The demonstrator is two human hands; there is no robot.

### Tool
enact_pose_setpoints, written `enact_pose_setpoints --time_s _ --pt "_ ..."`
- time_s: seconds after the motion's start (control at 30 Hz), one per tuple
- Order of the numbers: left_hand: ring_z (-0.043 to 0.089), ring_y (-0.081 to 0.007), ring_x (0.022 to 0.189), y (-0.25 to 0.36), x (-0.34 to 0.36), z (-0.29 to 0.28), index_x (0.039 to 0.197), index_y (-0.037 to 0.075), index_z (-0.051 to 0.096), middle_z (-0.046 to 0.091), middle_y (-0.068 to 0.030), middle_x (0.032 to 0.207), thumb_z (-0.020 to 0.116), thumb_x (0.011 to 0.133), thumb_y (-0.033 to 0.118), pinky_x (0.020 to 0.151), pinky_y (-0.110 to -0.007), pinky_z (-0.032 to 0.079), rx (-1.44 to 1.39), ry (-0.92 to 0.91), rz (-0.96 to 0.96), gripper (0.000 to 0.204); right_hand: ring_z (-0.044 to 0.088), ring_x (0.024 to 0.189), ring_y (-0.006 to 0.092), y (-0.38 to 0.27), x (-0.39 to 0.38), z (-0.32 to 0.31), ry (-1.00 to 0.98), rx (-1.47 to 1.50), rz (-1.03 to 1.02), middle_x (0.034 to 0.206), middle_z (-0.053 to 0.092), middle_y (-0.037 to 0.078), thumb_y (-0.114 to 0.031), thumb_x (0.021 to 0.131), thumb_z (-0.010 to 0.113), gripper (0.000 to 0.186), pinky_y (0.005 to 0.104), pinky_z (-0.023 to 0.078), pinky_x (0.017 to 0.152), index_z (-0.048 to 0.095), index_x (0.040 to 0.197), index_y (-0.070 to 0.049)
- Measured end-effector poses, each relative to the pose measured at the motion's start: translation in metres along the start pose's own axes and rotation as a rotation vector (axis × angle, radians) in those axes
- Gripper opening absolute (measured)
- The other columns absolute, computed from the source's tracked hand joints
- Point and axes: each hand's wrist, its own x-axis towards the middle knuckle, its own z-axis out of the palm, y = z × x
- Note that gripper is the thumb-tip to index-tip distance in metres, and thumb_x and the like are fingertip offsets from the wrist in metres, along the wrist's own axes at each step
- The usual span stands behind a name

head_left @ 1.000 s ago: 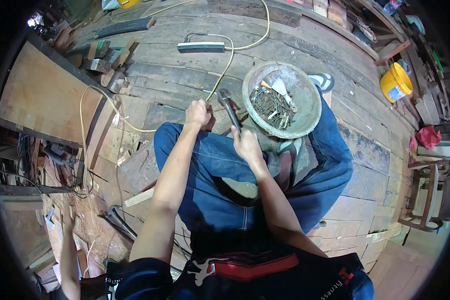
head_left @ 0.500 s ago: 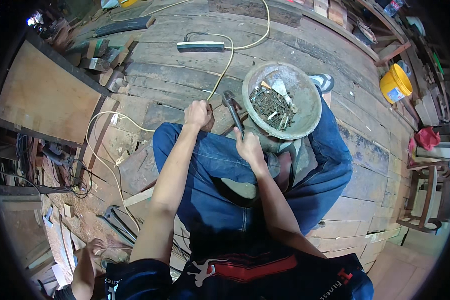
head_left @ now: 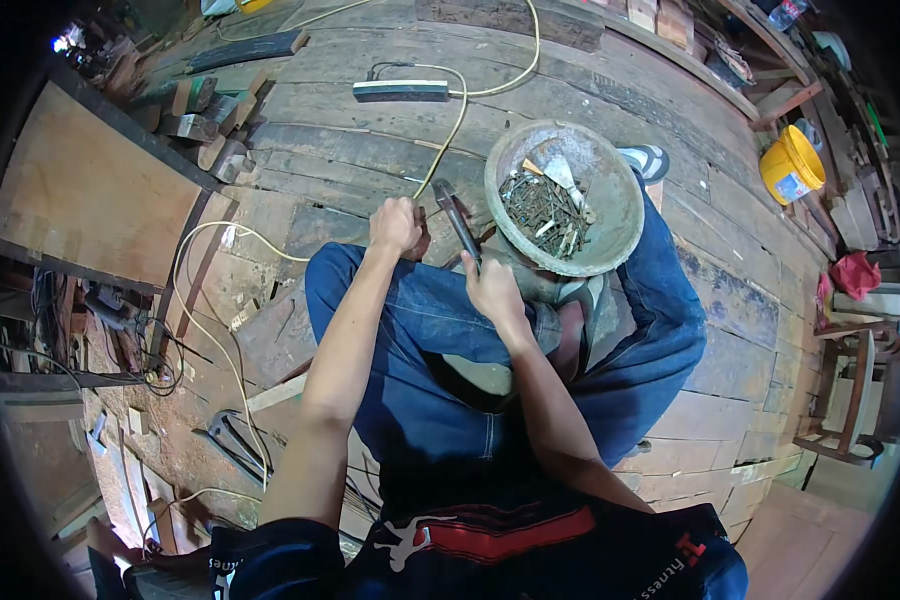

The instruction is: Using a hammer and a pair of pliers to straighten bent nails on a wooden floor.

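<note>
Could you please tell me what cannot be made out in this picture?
Head view: anything within the left grip, hidden by its own back.
Head view: the lower end of the slim dark-handled hammer, covered by the right grip.
Head view: individual thin dark metal nails in the round grey bowl, too small and overlapping.

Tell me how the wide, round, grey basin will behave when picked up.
The wide, round, grey basin is probably heavy, given the heap of dark, thin, metal-looking pieces inside. Its thick-looking rim suggests stiff walls. The pieces lie loose below the rim, so they would likely slide if it tips.
</note>
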Motion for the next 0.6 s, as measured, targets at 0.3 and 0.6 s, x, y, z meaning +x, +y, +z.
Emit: enact_pose_setpoints --time_s 0.3,0.6 --pt "0.066 -0.0386 0.09 -0.008 0.004 0.01 0.084 0.008 0.072 0.068 -0.0224 0.09 0.067 0.071 0.008 0.08 -0.046 0.054 -0.093 0.016 -0.009 0.014 0.061 0.084 0.0524 0.003 0.004 0.006 0.008 0.037 -0.038 0.079 0.061 0.035 -0.044 0.097 0.045 0.052 0.0579 0.049 0.075 0.063 0.092 0.005" --pt "0.066 -0.0397 0.09 -0.011 0.008 0.013 0.084 0.006 0.073 0.067 -0.0243 0.089 0.067 0.069 0.004 0.08 -0.046 0.054 -0.131 -0.001 0.021 0.016 0.06 0.085 0.0526 0.003 0.006 0.001 0.037 0.091 -0.041 0.081 0.061 0.036 -0.046 0.097 0.045 0.054 0.0584 0.049 0.075 0.062 0.092 0.006"
